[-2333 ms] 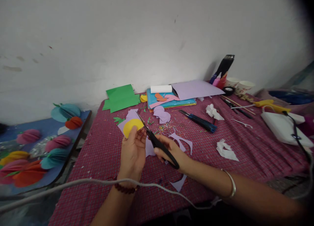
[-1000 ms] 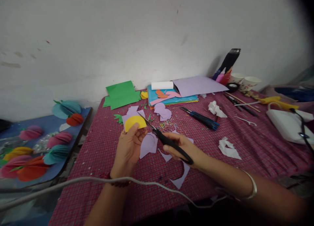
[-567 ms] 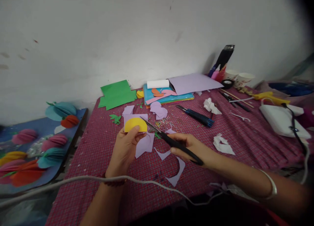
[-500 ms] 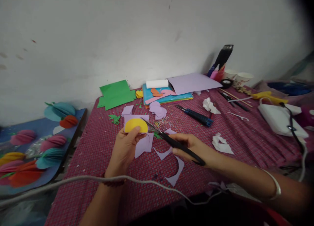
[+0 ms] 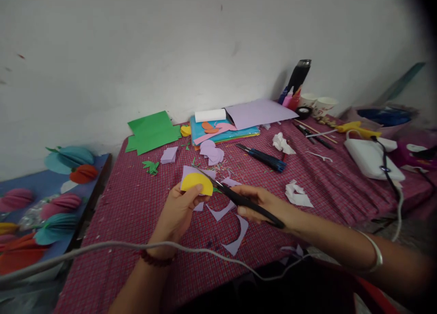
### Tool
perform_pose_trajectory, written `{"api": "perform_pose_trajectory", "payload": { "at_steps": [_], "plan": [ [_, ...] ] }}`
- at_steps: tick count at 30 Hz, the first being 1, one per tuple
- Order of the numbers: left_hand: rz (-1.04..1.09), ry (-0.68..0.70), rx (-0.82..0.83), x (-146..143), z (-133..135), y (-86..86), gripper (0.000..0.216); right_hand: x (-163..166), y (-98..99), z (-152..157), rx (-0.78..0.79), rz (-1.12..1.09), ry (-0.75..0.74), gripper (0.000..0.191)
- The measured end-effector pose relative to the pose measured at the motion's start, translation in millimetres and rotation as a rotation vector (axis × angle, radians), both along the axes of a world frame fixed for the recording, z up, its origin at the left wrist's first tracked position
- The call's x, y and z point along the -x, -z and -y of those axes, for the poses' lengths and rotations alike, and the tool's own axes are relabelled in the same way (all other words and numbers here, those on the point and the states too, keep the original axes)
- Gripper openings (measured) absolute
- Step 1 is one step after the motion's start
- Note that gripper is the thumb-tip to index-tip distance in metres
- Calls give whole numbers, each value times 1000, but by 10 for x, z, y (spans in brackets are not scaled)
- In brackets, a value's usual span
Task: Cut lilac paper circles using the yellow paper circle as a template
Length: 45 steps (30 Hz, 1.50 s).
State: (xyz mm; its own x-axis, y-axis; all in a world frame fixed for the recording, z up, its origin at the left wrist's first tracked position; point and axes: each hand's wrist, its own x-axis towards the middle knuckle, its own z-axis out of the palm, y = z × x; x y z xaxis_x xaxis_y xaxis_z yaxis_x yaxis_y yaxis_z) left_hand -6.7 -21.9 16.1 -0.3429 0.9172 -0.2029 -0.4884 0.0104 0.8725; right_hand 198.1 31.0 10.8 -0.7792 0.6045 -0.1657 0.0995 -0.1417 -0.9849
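My left hand (image 5: 180, 207) pinches a yellow paper half circle (image 5: 196, 182) against a piece of lilac paper (image 5: 189, 170) behind it. Black-handled scissors (image 5: 246, 200) are in my right hand (image 5: 262, 202), their blades pointing up and left along the edge of the half circle, over the lilac paper. Curved lilac offcuts (image 5: 238, 239) lie on the cloth below the scissors. Beyond my hands are a small pile of lilac round pieces (image 5: 213, 154), a stack of lilac squares (image 5: 169, 155) and green paper leaves (image 5: 150, 167).
Green sheets (image 5: 153, 132), a blue packet (image 5: 198, 134) and a large lilac sheet (image 5: 259, 113) lie along the wall. A utility knife (image 5: 262, 159), crumpled tissues (image 5: 297, 194) and a yellow glue gun (image 5: 357, 129) are rightward. A white cable (image 5: 112, 247) crosses in front. Paper ornaments (image 5: 56, 227) sit at left.
The half circle and lilac paper have turned clockwise in my left hand, and the scissor blades now sit closer along the curve. The whole view has shifted somewhat to the right.
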Motion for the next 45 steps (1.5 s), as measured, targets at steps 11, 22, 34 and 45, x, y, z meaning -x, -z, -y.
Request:
{"api": "perform_pose_trajectory", "payload": {
  "at_steps": [11, 22, 34, 45],
  "plan": [
    [8, -32, 15, -109, -10, 72, 20, 32, 20, 71, 33, -38, 33, 46],
    [-104, -45, -10, -70, -7, 88, 20, -8, 50, 47, -42, -31, 89, 43],
    [-251, 95, 8, 25, -21, 83, 14, -159, 84, 36, -83, 25, 34, 40],
    [-405, 317, 47, 192, 1, 145, 15, -299, 11, 26, -156, 111, -47, 43]
  ]
}}
